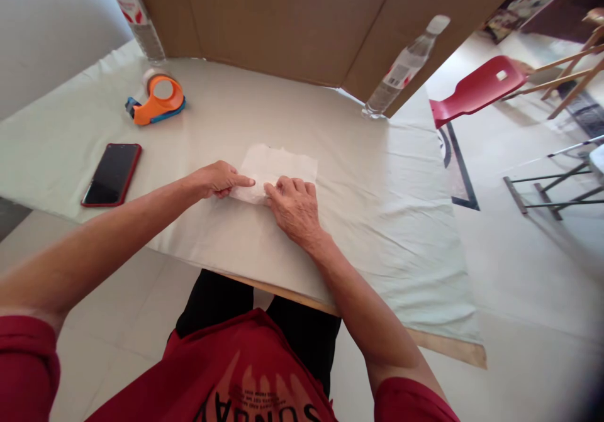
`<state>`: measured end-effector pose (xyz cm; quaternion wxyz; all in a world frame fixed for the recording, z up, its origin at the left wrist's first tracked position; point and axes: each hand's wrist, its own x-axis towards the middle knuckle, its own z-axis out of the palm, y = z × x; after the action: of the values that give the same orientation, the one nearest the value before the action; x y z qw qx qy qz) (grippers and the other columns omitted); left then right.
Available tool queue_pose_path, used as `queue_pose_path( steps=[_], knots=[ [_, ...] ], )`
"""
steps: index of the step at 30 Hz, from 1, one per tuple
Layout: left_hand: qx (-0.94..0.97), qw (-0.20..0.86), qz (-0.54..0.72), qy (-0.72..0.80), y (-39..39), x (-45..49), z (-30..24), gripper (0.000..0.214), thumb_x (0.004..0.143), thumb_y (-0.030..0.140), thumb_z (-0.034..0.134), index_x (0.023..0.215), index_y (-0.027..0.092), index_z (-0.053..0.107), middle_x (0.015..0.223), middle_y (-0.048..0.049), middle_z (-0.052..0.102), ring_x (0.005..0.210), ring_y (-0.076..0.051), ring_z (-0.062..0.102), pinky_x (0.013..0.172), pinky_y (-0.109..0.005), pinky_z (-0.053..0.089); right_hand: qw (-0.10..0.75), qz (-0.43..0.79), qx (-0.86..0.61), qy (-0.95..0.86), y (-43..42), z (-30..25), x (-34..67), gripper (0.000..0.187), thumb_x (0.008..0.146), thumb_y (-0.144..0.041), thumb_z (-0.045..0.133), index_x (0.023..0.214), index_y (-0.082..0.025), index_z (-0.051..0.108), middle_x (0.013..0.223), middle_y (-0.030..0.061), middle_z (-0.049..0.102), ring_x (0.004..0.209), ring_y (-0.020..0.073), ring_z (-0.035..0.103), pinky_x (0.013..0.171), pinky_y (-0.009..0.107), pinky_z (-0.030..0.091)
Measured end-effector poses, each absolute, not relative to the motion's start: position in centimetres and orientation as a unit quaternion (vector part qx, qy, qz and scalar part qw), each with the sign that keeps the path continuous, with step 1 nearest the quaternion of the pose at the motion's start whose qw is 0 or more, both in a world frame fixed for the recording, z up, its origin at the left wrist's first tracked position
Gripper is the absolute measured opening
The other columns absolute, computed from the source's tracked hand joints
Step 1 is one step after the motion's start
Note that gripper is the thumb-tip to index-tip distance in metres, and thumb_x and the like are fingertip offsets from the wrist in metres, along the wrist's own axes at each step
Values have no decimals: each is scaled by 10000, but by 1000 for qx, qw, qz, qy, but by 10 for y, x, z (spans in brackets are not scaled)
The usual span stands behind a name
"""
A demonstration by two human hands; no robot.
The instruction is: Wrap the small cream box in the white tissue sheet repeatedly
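Observation:
A thin white tissue [278, 158] lies on the cloth-covered table in front of me, its near edge bunched and wrinkled. My left hand [224, 180] is closed at the tissue's left side, one digit stretched across the sheet and the other fingers curled in. At the near right part, my right hand [295, 205] has its fingers bent and its thumb against the folded edge. Part of the tissue is hidden under both hands.
A red-edged phone [112, 175] and an orange tape dispenser [158, 100] lie to the left. Plastic bottles, one left [136, 16] and one right [406, 66], stand against a cardboard panel [283, 19] at the back. A red chair [481, 92] is beyond the table.

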<state>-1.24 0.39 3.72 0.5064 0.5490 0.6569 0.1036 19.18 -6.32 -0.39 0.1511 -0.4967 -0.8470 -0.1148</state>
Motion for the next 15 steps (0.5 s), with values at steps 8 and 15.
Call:
queue_pose_path(
  steps=[8, 15],
  knots=[
    [588, 451, 182, 646, 0, -3, 40, 353, 633, 282, 769, 527, 191, 445, 519, 58, 369, 493, -80, 330, 484, -232, 202, 160, -123, -492, -847, -62, -7, 193, 208, 984, -264, 470, 1136, -253, 611, 1083, 76, 627, 951, 245, 441, 791, 392, 251],
    [527, 511, 190, 651, -4, 3, 35, 150, 620, 202, 723, 599, 173, 577, 571, 15, 526, 517, -110, 476, 468, -230, 334, 157, -118, -492, -848, -62, -6, 193, 201, 973, -260, 487, 1131, -252, 610, 1091, 78, 620, 946, 244, 437, 783, 390, 247]
  ],
)
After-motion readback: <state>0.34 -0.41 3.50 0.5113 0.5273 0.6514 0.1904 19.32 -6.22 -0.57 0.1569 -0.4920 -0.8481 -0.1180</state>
